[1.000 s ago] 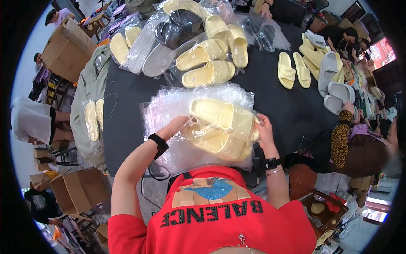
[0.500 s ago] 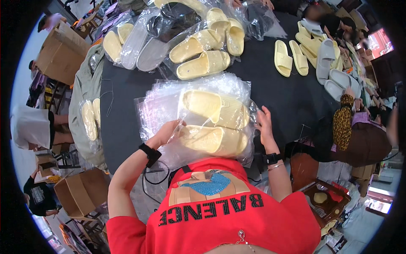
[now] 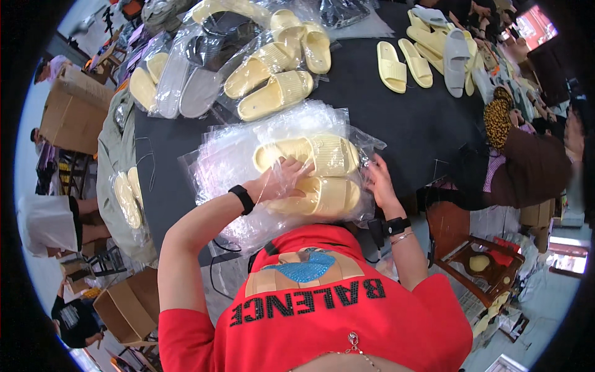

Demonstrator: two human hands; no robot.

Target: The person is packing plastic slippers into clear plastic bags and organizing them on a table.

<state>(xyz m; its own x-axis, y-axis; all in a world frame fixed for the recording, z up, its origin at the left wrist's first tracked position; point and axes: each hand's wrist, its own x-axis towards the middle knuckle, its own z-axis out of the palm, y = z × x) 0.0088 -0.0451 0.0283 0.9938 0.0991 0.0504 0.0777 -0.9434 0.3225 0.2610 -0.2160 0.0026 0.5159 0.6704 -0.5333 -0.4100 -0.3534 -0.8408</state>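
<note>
At frame centre, the left hand (image 3: pixel 279 183) presses flat, fingers spread, on bagged yellow slippers (image 3: pixel 316 177). The right hand (image 3: pixel 377 180) pinches the clear plastic bag (image 3: pixel 248 142) at its right edge

Bare black table (image 3: pixel 415 124) is left open right of the bagged slipper pair (image 3: pixel 313 177). The far side is blocked by bagged slippers (image 3: pixel 273 74); the right edge is bordered by loose slippers (image 3: pixel 403 62).

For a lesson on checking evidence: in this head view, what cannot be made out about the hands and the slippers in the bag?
- Left hand palm: faces down, on the slippers.
- Right hand fingertips: lost in bag glare.
- Bag's opening: hidden by crinkled plastic.
- Table near edge: behind the red shirt.
</note>
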